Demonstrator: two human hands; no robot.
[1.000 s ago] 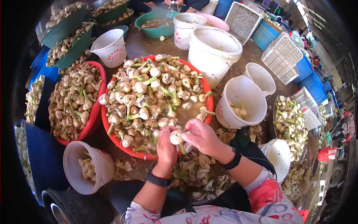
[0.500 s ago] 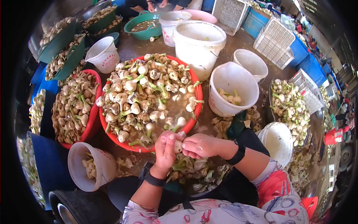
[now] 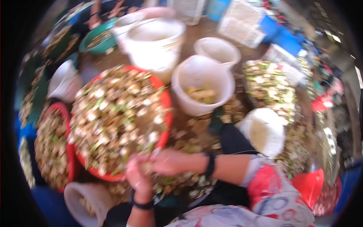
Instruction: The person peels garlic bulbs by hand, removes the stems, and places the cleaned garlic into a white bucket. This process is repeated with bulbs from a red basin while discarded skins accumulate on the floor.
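My two hands meet in front of me over the near rim of a red tub (image 3: 166, 128) heaped with garlic bulbs in murky water. Fingers curled, my left hand (image 3: 138, 174) is closed on a garlic bulb (image 3: 148, 167), which is blurred by motion. Pressed up against it is my right hand (image 3: 171, 162), also closed. A small pale, shiny bit shows by its fingertips, too smeared to identify. Below the hands lie garlic bulbs and peelings (image 3: 181, 185), partly hidden by my arms.
A white bucket (image 3: 221, 90) holding some trimmed garlic stands right of the tub, beside another white bucket (image 3: 264, 132). At lower left a tilted white bucket (image 3: 72, 196) holds garlic. A second red tub (image 3: 71, 151) is on the left. A person's hands (image 3: 94, 20) show at the back.
The whole view has swung and blurred, so the tubs and buckets sit further left. My hands stay together at the tub's near rim, around the bulb.
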